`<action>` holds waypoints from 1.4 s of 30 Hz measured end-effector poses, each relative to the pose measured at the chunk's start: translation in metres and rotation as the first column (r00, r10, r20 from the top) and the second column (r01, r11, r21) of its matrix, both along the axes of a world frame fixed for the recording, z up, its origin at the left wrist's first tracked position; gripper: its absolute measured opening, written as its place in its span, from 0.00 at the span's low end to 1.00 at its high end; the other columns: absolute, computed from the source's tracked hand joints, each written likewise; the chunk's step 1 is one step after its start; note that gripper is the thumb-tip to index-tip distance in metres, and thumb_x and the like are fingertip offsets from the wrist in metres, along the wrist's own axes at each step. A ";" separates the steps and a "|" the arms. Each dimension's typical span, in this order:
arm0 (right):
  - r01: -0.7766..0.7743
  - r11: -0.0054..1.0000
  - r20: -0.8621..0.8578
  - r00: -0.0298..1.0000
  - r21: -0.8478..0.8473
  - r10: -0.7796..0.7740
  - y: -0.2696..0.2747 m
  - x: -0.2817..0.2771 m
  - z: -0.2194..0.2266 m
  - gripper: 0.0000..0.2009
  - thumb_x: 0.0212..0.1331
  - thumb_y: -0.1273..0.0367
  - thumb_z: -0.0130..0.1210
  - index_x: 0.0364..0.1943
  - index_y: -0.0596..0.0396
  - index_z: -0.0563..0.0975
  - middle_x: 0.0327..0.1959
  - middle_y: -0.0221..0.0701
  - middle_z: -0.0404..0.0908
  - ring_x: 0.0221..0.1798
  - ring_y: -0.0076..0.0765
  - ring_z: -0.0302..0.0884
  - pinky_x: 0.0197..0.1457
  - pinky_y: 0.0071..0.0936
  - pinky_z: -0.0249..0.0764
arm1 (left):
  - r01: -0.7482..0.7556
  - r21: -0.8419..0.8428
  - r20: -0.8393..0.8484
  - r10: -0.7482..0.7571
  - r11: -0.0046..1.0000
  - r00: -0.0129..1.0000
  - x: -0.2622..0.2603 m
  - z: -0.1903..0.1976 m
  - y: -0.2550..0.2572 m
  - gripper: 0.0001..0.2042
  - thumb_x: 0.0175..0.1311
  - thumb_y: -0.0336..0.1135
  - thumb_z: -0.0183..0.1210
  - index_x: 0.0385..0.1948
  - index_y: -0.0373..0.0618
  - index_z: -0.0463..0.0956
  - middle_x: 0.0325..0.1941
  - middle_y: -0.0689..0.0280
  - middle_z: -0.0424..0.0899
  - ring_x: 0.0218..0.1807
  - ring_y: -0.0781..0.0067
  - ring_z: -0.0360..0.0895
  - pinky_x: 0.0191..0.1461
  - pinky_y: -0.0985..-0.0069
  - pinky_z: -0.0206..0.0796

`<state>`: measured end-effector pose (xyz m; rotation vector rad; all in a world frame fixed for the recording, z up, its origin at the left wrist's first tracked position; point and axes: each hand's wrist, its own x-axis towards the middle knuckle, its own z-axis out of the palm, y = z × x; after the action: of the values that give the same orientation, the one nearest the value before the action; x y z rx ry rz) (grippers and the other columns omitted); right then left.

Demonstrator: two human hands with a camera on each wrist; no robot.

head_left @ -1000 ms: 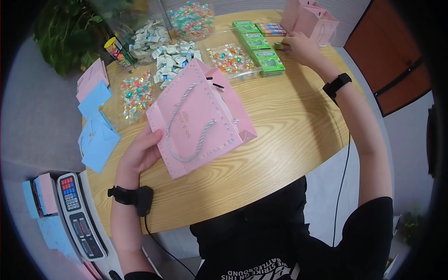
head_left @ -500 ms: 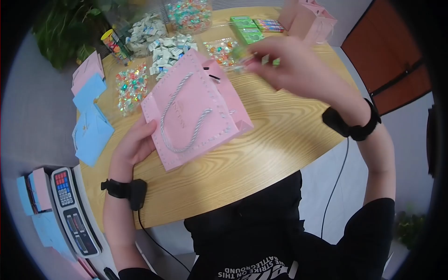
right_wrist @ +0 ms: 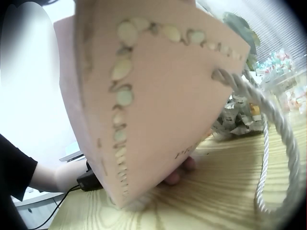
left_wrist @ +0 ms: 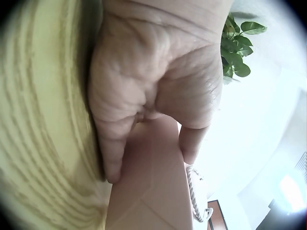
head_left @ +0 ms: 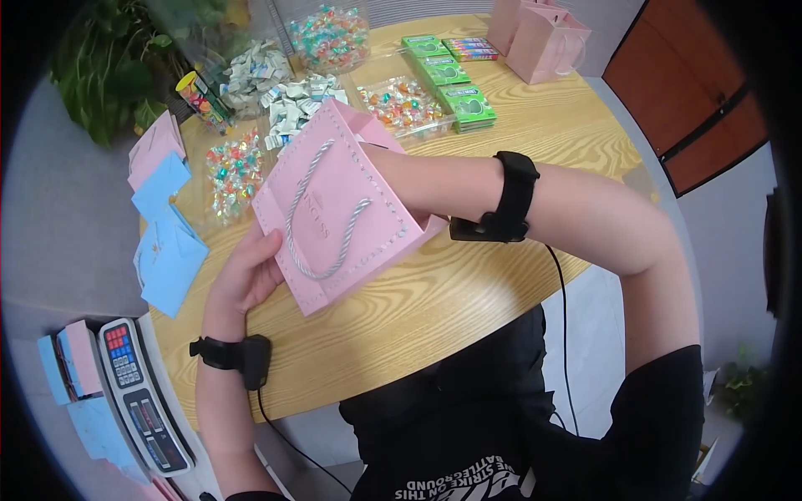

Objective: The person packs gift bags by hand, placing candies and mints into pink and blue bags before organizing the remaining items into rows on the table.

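A pink paper gift bag (head_left: 322, 221) with a silver rope handle and gold lettering lies tilted low over the wooden table, its mouth toward the right. My left hand (head_left: 253, 269) grips its bottom end, thumb on the front face; the left wrist view shows this hand (left_wrist: 153, 81) spread around the bag's base (left_wrist: 151, 177). My right hand (head_left: 399, 177) reaches in through the mouth, its fingers hidden inside. In the right wrist view the bag's decorated face (right_wrist: 168, 91) fills the middle, hiding that hand.
Behind the bag lie wrapped candies (head_left: 405, 104), white packets (head_left: 305, 104) and green packs (head_left: 468, 104), with colourful sticks (head_left: 470, 48) beside them. More pink bags (head_left: 547, 46) stand back right. Blue bags (head_left: 171, 263) line the left edge, near a scale (head_left: 146, 397).
My right hand has carried a small green item from beside the green packs leftward and gone into the bag; the item is now out of sight. My left hand keeps its hold.
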<state>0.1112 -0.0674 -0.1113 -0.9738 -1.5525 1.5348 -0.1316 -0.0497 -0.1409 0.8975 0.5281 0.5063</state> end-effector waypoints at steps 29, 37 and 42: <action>-0.001 0.590 0.561 0.313 0.807 -0.767 0.075 0.236 0.030 0.14 0.62 0.69 0.52 0.50 0.55 0.79 0.39 0.38 0.84 0.42 0.38 0.82 0.45 0.33 0.77 | 0.002 -0.076 0.055 0.002 0.997 0.998 -0.002 -0.002 0.003 0.37 0.65 0.33 0.58 0.72 0.40 0.45 0.71 0.57 0.60 0.70 0.62 0.62 0.71 0.64 0.59; -0.158 0.741 0.728 -0.144 0.652 -0.671 0.071 0.267 -0.023 0.22 0.59 0.75 0.46 0.59 0.44 0.73 0.53 0.34 0.79 0.56 0.44 0.77 0.54 0.39 0.75 | 0.013 -0.112 0.045 -0.008 0.994 0.999 -0.006 -0.003 0.005 0.36 0.65 0.32 0.58 0.71 0.39 0.45 0.71 0.58 0.61 0.70 0.61 0.63 0.71 0.64 0.59; -0.114 0.813 0.784 -0.219 0.571 -0.581 0.058 0.255 -0.016 0.20 0.61 0.72 0.48 0.58 0.45 0.74 0.54 0.36 0.78 0.54 0.46 0.77 0.53 0.38 0.74 | 0.008 -0.114 0.045 -0.003 0.993 0.999 -0.007 -0.005 0.004 0.37 0.65 0.32 0.58 0.71 0.39 0.45 0.70 0.57 0.61 0.70 0.61 0.63 0.71 0.64 0.59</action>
<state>0.3666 -0.0097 -0.1272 -2.2749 -2.2154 -0.4889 -0.1387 -0.0452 -0.1456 0.7768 0.5081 0.4854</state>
